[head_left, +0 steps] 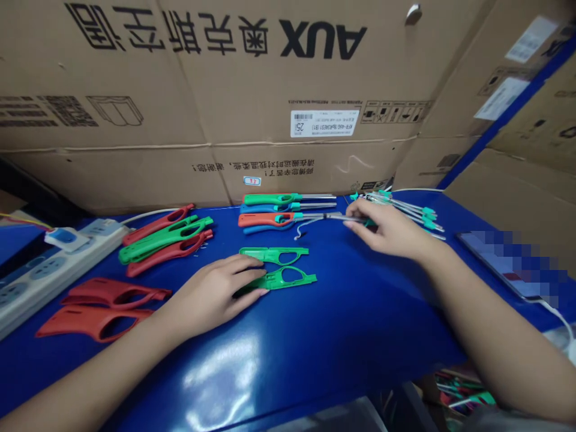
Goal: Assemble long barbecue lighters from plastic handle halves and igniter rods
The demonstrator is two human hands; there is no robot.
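Note:
Two green lighter handle halves point(284, 278) lie side by side on the blue table, their hollow inner sides partly visible. My left hand point(218, 291) has its fingers curled over their left ends, which it hides. Farther right, my right hand point(382, 228) pinches a thin metal lighter rod point(335, 216) between thumb and fingers. A pale wire point(306, 225) trails from the rod's left end. Just beyond the rod's tip is a stack of assembled lighters point(265, 219) in green, blue and orange. Behind my right hand lies a pile of metal rods point(416, 210) with teal parts.
Red and green handles point(166, 240) lie at the left, with more red handle shells point(105, 294) nearer me. A white power strip point(58, 264) runs along the left edge. A phone point(508, 264) sits at the right. Cardboard point(180, 120) walls the back.

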